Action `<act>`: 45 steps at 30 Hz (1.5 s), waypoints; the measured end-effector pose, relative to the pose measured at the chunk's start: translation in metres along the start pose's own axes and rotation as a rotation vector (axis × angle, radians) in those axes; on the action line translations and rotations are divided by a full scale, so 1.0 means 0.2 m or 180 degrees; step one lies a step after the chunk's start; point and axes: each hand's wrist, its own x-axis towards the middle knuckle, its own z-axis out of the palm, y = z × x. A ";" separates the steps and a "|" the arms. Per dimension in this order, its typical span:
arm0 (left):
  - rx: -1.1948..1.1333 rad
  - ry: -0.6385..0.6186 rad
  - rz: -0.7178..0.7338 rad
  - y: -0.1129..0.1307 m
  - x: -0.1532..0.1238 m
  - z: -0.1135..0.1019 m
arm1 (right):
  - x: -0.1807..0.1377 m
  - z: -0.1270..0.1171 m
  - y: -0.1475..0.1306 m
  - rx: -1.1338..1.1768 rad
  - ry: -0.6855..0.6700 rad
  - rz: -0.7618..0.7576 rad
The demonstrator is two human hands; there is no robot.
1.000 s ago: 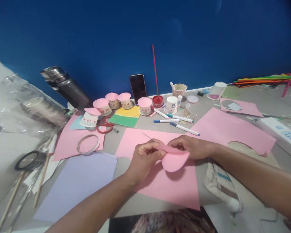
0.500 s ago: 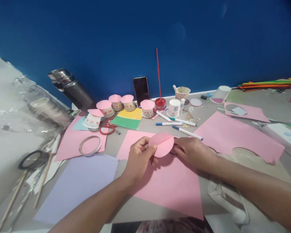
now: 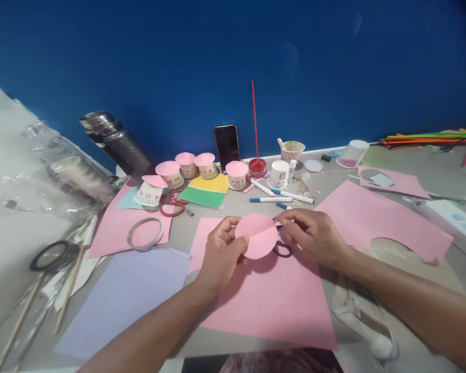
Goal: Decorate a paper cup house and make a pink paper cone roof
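Observation:
A pink paper disc (image 3: 256, 243) with a line across its middle is pinched between the thumb and fingers of my left hand (image 3: 223, 248). At the disc's right side, my right hand (image 3: 312, 233) has its fingers closed around the upper handle of black-handled scissors (image 3: 283, 250). The lower handle loop shows below the fingers, and the blades are hidden by the disc. Under both hands lies a large pink sheet (image 3: 272, 305).
White cups with pink paper tops (image 3: 237, 176) stand at the back, near a phone (image 3: 227, 147) and a red stick in a base (image 3: 257, 167). Markers (image 3: 271, 200) lie beyond my hands. A purple sheet (image 3: 128, 300) and tape roll (image 3: 145, 233) are left; cut pink paper (image 3: 384, 212) is right.
My right hand has lifted and shifted, its fingers now higher at the disc's edge, and the lower scissors handle has come into view. The disc has turned slightly and moved a little lower.

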 end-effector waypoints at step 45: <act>-0.0903 -0.0930 -0.0685 -0.06 0.04 0.00 | -0.06 -0.03 -0.06 0.1087 -0.1283 0.0210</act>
